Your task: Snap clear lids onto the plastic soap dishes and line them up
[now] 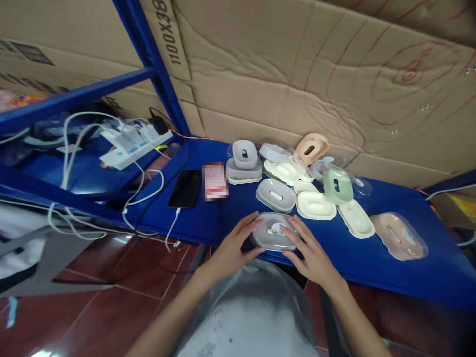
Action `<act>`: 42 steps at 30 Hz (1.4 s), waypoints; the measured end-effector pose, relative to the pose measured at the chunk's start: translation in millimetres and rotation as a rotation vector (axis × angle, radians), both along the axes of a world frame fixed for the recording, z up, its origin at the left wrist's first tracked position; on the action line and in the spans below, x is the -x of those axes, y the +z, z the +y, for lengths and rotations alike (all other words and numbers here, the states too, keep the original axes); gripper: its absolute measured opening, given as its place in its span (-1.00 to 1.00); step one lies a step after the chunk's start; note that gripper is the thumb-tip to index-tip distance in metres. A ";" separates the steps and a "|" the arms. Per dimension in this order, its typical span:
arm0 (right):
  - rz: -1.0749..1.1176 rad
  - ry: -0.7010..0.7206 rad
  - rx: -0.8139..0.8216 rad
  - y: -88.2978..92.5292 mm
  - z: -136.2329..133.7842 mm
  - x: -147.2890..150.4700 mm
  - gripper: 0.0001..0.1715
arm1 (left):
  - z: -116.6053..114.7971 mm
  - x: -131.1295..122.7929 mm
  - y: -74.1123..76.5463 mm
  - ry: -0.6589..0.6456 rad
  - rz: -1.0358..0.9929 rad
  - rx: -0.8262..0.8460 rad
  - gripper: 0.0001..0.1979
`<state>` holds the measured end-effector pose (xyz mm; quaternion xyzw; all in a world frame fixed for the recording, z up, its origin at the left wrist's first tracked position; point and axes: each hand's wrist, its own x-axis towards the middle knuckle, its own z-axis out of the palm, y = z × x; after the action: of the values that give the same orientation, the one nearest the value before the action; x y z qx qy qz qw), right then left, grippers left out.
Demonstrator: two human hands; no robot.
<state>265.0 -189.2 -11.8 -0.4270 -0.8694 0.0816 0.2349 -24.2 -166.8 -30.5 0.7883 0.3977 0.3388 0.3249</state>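
Note:
A grey soap dish under a clear plastic lid (270, 241) lies at the front edge of the blue table, with a round sticker on its lid. My left hand (237, 243) curves round its left end, thumb at the near side and fingers at the far side. From the right, my right hand (308, 248) grips the other end, its fingers lying over the lid. Just behind it sits an open grey soap dish (275, 196). A cream dish part (315, 205) and another cream part (356, 219) lie to the right.
A lidded beige-pink soap dish (400, 237) lies far right. Grey dishes (244, 154), a peach part (311, 148) and a green part (337, 185) are piled at the back. Left are a phone (185, 188), a second screen (215, 182) and a power strip (136, 148) with cables.

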 end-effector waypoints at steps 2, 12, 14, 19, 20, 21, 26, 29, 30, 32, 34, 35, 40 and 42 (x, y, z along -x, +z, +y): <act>-0.009 -0.022 -0.006 -1.0 -3.5 -0.8 -0.18 | -0.4 -0.3 -0.3 -0.006 -0.003 0.005 -0.26; -0.133 -0.057 -0.075 2.5 -12.5 2.8 -0.12 | 0.7 3.0 -4.0 -0.046 -0.017 -0.006 -0.30; -0.115 -0.058 -0.084 1.7 -14.3 3.8 -0.09 | 0.6 2.8 -3.7 -0.048 -0.008 -0.009 -0.30; -0.056 -0.050 -0.080 -2.6 -17.4 3.9 -0.03 | 0.5 2.3 -4.5 -0.056 -0.004 -0.021 -0.27; -0.048 -0.047 -0.073 -3.4 -17.9 3.6 -0.02 | 0.5 2.4 -5.0 -0.060 -0.002 -0.024 -0.27; -0.039 -0.045 -0.066 -3.9 -18.4 3.1 -0.02 | 0.5 2.5 -5.6 -0.065 0.002 -0.027 -0.28; 0.014 -0.059 -0.011 -3.6 -17.8 0.8 -0.05 | -0.2 1.9 -6.6 -0.077 0.038 -0.046 -0.32; 0.038 -0.088 0.066 -3.9 -15.0 1.2 -0.10 | -1.2 0.4 -6.1 -0.060 0.062 -0.045 -0.34; 0.046 -0.091 0.073 -4.6 -14.7 1.4 -0.11 | -1.6 -0.1 -6.0 -0.060 0.070 -0.044 -0.35; 0.060 -0.080 0.041 -6.0 -16.5 0.1 -0.15 | -2.2 -0.9 -6.0 -0.067 0.084 -0.042 -0.33; 0.070 -0.080 -0.035 -4.9 -21.7 -8.0 -0.16 | -2.9 -1.7 -6.1 -0.061 0.092 -0.035 -0.26; 0.073 -0.107 -0.088 -2.2 -24.7 -16.5 -0.15 | -3.1 -2.2 -6.1 -0.051 0.098 -0.030 -0.23; 0.031 -0.577 -0.414 35.1 -16.2 -114.8 -0.16 | -4.2 -8.1 -6.5 -0.011 0.140 -0.055 -0.33; -0.030 -0.814 -0.445 51.6 6.2 -170.4 -0.17 | -4.7 -11.2 -7.3 0.012 0.169 -0.098 -0.42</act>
<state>435.4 -183.0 39.7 -0.6739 -0.6308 -0.2117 0.3212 -13.0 -171.5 -37.8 0.8267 0.4114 0.2920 0.2491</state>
